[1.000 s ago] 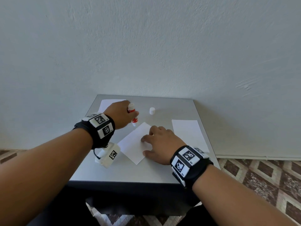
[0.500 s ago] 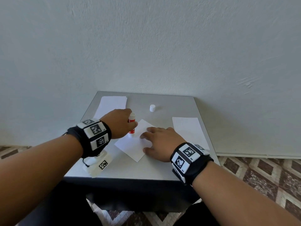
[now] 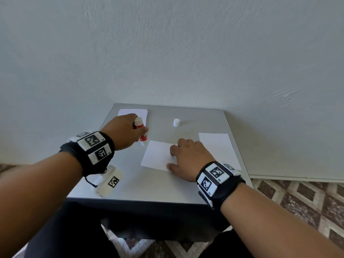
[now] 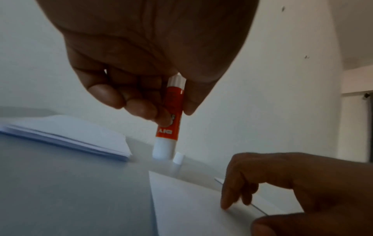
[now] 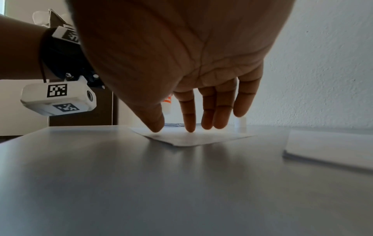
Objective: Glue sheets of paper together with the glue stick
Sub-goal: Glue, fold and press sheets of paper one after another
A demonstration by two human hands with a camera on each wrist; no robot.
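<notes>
My left hand (image 3: 126,132) grips a red and white glue stick (image 3: 141,134), uncapped, tip pointing down just off the far left corner of a white paper sheet (image 3: 158,155) lying mid-table. In the left wrist view the glue stick (image 4: 169,118) hangs between thumb and fingers above the table. My right hand (image 3: 188,157) rests with straight fingertips on the right part of that paper sheet (image 5: 189,137), holding it flat. The white cap (image 3: 176,122) stands alone further back.
A stack of white paper (image 3: 134,113) lies at the far left corner of the grey table (image 3: 149,187), another stack (image 3: 217,148) at the right edge. A white wall rises directly behind. Patterned floor tiles lie to the right.
My left hand drew the glue stick down over the sheet's left part, then moved it back up to the sheet's far left corner. The right hand stayed on the paper.
</notes>
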